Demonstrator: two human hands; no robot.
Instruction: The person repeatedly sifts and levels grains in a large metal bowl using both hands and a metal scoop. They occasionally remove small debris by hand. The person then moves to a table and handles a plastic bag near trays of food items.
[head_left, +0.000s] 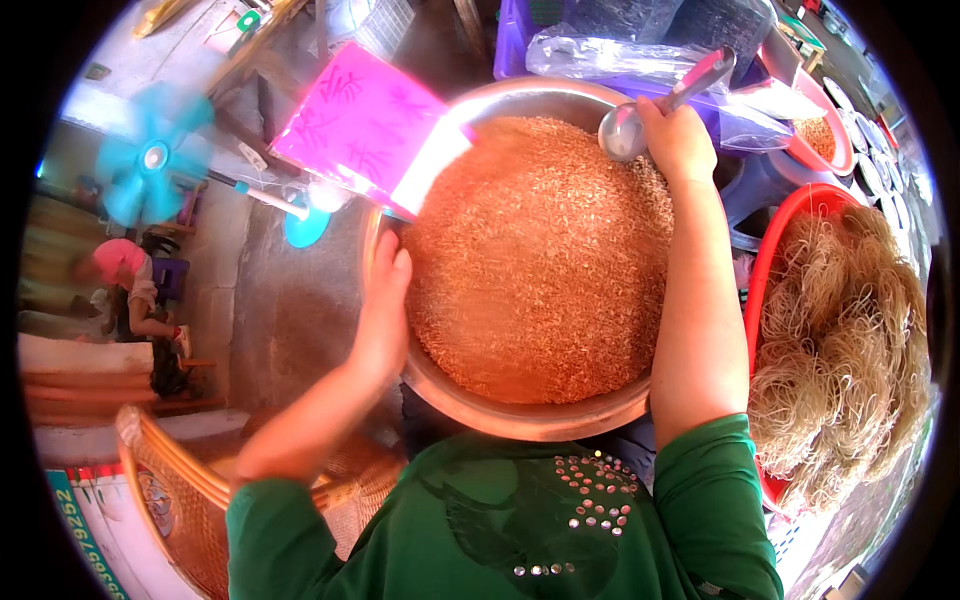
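A wide metal basin (525, 424) rests before me, filled with small reddish-brown dried shrimp-like flakes (540, 262). My right hand (679, 139) grips a metal ladle (622, 131) by its handle over the basin's upper right edge, its bowl just inside the rim. My left hand (386, 315) lies against the basin's left side, thumb and fingers near the rim; whether it grips the rim is hard to tell. A bright pink sign (367, 124) with handwriting, in clear plastic, stands at the basin's upper left edge.
To the right, a red basin (757, 300) holds tangled pale dried strands (840, 360). Plastic bags (615, 56) lie in a purple crate (514, 37) beyond the basin. A turquoise fan (154, 155) stands at left, near a bent-over person (135, 281). A wicker chair (180, 502) is lower left.
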